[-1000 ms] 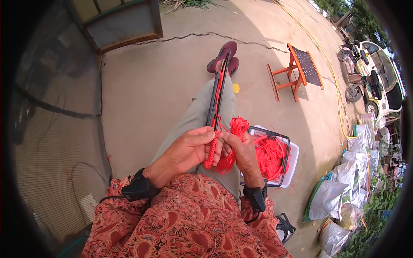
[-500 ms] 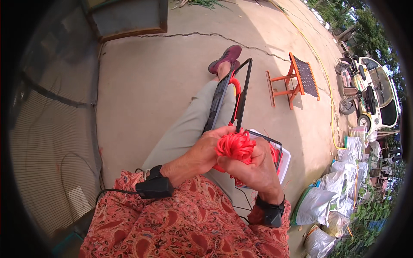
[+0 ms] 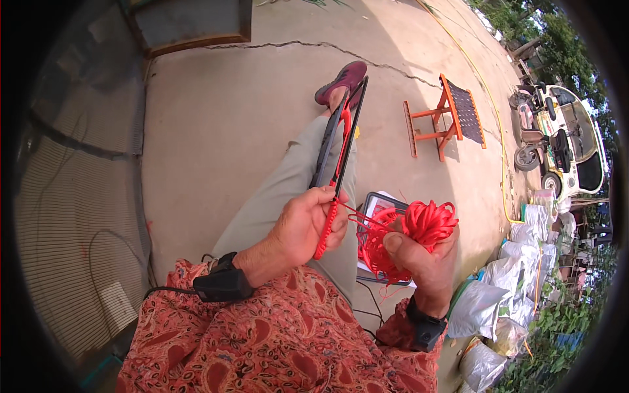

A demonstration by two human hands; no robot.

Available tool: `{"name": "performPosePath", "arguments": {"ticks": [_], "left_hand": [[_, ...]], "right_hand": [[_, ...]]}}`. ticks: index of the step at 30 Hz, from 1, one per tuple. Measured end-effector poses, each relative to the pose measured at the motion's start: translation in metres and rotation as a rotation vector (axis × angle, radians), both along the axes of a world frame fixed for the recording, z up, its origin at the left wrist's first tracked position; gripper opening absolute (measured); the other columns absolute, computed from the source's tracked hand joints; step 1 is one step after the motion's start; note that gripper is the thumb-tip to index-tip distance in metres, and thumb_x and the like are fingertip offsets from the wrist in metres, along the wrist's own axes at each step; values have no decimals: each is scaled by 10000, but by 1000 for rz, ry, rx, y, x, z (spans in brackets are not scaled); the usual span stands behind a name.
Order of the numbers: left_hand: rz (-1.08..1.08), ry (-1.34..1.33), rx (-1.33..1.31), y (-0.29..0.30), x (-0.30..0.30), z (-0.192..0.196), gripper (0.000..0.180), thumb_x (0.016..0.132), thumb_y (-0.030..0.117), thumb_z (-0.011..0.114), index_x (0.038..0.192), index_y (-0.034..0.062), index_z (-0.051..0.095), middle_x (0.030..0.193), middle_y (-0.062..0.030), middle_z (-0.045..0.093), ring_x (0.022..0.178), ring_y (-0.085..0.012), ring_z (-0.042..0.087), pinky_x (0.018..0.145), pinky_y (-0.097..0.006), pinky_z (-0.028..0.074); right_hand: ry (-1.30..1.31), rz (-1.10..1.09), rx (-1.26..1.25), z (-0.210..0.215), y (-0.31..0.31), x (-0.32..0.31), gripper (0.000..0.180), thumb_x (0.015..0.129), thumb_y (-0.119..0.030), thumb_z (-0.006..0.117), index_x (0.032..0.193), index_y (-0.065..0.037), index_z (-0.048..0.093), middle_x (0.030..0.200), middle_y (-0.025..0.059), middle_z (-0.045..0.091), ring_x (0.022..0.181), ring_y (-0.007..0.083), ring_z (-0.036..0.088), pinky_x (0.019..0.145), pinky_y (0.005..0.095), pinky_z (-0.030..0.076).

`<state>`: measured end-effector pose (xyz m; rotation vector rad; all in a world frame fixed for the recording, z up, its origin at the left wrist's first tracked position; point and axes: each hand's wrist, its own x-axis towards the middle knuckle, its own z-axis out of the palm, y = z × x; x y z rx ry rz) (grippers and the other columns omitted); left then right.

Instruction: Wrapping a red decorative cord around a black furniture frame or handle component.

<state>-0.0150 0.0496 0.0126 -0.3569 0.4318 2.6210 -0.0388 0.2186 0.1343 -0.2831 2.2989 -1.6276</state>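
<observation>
Head view: left hand [image 3: 308, 226] pinches the red-wrapped end of a black frame [image 3: 341, 141] lying along the leg; right hand [image 3: 419, 259] clenches a red cord bundle [image 3: 426, 223]; loose loops could tangle if tension slackens.

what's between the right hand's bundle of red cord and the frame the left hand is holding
Nothing visible. The right hand holds the red cord bundle beside the black frame gripped by the left hand; only taut strands cross the gap.
</observation>
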Motion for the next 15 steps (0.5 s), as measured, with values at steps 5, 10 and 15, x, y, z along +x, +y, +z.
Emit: {"name": "performPosePath", "arguments": {"ticks": [5, 10, 15], "left_hand": [[19, -23, -7, 8, 2, -4, 205, 898, 237, 372, 979, 88, 489, 594, -61, 467, 451, -205, 425, 450, -327, 351], [50, -88, -46, 6, 2, 1, 181, 873, 200, 389, 957, 72, 485, 637, -84, 509, 491, -208, 480, 465, -318, 389], [130, 86, -734, -10, 1, 14, 212, 840, 126, 494, 1025, 30, 535, 789, -87, 588, 719, -195, 571, 645, -305, 466]], "right_hand": [[-6, -25, -116, 8, -20, -2, 151, 699, -68, 698, 641, -23, 566, 531, -12, 523, 473, 65, 483, 458, 258, 398], [-58, -1, -329, 7, -12, -18, 150, 738, -40, 671, 640, -23, 560, 551, -27, 516, 474, 49, 452, 436, 246, 357], [35, -6, -249, 10, -7, -31, 134, 755, -54, 684, 681, -18, 578, 557, -31, 517, 504, 45, 461, 470, 241, 372]]}}
